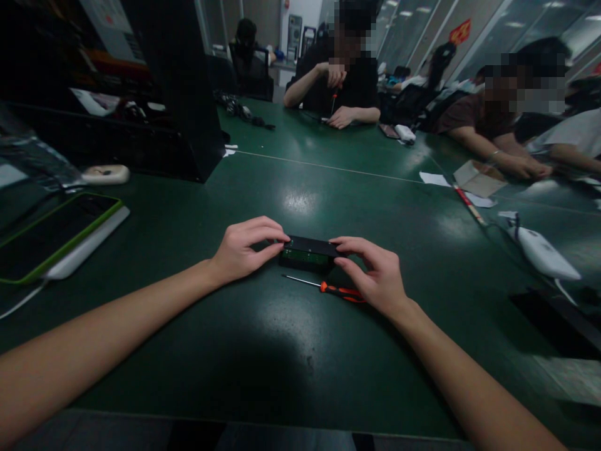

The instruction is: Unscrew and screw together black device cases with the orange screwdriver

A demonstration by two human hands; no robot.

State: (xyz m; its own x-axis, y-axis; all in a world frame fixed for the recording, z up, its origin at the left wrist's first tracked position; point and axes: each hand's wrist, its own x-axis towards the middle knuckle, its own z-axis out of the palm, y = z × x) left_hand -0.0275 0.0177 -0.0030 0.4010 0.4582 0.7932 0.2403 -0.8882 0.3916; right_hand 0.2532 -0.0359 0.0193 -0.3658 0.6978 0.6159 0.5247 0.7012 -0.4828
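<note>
A small black rectangular case (312, 245) with a green circuit board (305, 257) showing along its near side rests on the green table. My left hand (248, 247) pinches its left end between thumb and fingers. At the other end, my right hand (373, 269) grips the case the same way. Just in front of the case lies a screwdriver (331, 288) with an orange and black handle, its shaft pointing left. Part of that handle is hidden under my right hand.
To the left, a phone in a green case (61, 235) sits on a white block. A black metal frame (178, 94) stands at the back left. On the right are a white device with a cable (544, 250) and a cardboard box (479, 178). Several people sit across the table.
</note>
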